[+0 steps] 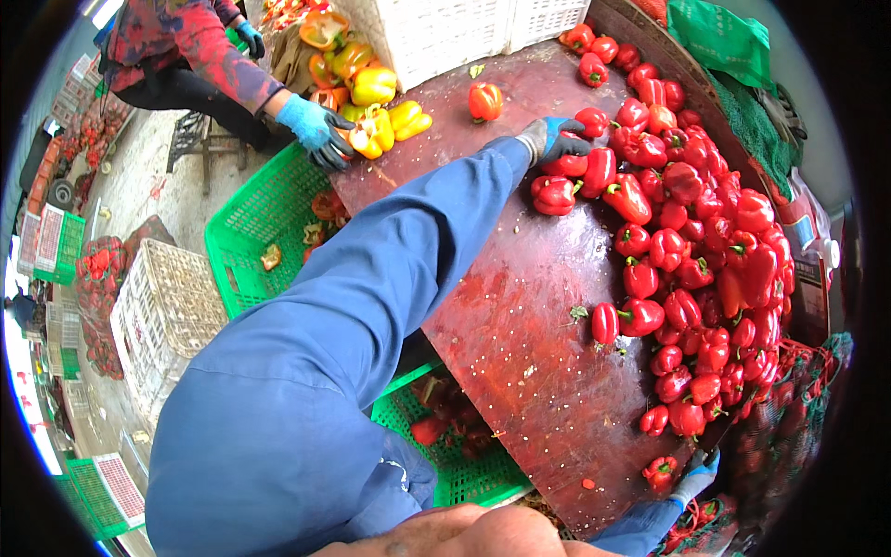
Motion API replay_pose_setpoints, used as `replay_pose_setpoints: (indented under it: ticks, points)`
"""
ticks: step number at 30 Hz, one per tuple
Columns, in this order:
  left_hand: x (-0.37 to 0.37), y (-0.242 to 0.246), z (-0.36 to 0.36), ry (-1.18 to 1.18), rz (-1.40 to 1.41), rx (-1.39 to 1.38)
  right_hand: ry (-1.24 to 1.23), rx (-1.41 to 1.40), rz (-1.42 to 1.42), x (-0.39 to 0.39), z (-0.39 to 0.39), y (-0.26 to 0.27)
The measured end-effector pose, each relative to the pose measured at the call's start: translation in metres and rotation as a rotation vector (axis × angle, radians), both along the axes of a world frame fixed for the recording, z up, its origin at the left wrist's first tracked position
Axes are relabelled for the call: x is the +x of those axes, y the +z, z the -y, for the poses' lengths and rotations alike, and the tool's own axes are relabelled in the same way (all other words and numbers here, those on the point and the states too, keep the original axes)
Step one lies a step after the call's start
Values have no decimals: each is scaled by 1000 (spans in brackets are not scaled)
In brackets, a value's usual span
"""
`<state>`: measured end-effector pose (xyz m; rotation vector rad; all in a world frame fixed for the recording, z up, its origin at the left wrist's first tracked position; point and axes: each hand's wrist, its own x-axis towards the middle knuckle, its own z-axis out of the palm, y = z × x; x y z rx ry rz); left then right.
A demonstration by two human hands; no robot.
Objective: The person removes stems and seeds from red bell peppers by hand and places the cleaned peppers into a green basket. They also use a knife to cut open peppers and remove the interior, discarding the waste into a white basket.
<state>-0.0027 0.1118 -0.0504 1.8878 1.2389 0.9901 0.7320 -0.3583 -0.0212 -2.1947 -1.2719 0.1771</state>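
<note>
My left hand [557, 141], in a blue and grey glove, reaches across the dark red tabletop [515, 348]. Its curled fingers touch red bell peppers at the near side of a large heap [668, 250]; whether it grips one is unclear. One red pepper [565, 166] lies right under the fingers. Low in the view, my right hand [696, 475], gloved alike, is at the table's edge beside a single red pepper [660, 473]; its fingers are partly hidden. An orange-red pepper [485, 102] sits apart, above my left wrist. Seeds and leaf scraps dot the tabletop.
A co-worker's gloved hand [317, 132] is by yellow peppers [374, 132] at the table corner. White plastic crates [445, 42] stand at the table's top end. Green crates [240, 230] with pepper pieces are below the near edge. Net bags [786, 432] of peppers lie beyond the heap.
</note>
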Motion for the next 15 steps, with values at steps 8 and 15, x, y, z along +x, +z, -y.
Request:
replay_pose_setpoints:
  ticks: [8, 15]
  points:
    - [10, -41, -22, 19, -99, 128, -35, -39, -333, 13, -58, 15]
    - [14, -26, 0, -150, -165, 168, 85, -128, -280, -17, -42, 40]
